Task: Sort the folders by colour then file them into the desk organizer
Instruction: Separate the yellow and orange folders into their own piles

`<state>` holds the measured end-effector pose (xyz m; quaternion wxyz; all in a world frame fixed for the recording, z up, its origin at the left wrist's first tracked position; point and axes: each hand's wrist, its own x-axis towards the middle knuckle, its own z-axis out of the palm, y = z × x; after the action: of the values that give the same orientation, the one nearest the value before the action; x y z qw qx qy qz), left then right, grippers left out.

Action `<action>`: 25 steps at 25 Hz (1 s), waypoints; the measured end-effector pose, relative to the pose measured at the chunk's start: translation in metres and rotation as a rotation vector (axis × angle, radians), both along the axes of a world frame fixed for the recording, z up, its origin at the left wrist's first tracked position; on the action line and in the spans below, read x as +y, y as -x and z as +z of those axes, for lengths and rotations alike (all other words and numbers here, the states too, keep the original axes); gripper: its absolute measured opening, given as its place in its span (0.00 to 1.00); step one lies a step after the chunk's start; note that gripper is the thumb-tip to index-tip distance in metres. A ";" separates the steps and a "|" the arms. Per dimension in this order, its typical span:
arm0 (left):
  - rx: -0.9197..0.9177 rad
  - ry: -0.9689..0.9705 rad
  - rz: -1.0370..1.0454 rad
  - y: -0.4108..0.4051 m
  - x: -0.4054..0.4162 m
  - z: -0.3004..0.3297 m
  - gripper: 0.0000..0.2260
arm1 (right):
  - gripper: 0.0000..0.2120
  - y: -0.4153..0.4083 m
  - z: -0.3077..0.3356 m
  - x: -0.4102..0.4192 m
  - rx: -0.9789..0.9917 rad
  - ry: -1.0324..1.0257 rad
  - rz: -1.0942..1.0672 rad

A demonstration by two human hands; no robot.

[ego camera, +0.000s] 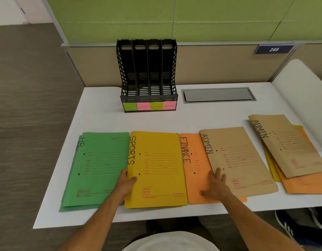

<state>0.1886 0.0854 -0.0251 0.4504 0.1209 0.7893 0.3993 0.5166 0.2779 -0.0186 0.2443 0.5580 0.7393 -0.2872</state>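
Observation:
Folders lie in a row on the white desk (156, 122): green HR folders (100, 169), a yellow SPORTS folder (158, 169), an orange FINANCE folder (194, 171) and a brown ADMIN folder (241, 160) overlapping it. My left hand (126, 182) grips the left edge of the yellow folder, thumb on top. My right hand (215, 185) lies flat with spread fingers on the orange folder and the lower corner of the brown one. A black four-slot desk organizer (147, 77) with green and pink labels stands empty behind.
A mixed pile with a brown ADMIN folder (290, 145) on top of orange and yellow ones lies at the right edge. A metal cable hatch (218, 95) is set in the desk beside the organizer. Partition wall runs behind; shoes (290, 225) show below right.

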 end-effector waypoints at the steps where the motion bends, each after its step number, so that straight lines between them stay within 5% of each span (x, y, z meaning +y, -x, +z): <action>1: 0.017 0.016 -0.027 0.000 0.001 0.001 0.26 | 0.54 -0.003 0.000 -0.001 0.008 0.011 0.011; 6: 0.093 0.054 -0.175 0.001 0.004 0.005 0.35 | 0.51 -0.007 0.000 0.001 0.032 0.016 0.034; 13: 0.165 0.089 -0.156 0.004 0.010 0.003 0.26 | 0.51 -0.004 -0.007 0.001 0.009 0.004 0.035; 25: 0.496 0.215 -0.152 -0.019 0.008 -0.001 0.30 | 0.47 -0.019 -0.004 -0.001 0.023 -0.031 0.067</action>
<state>0.2080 0.0930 -0.0265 0.2824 0.2253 0.9019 0.2366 0.5358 0.2770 -0.0225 0.2366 0.5333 0.7647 -0.2737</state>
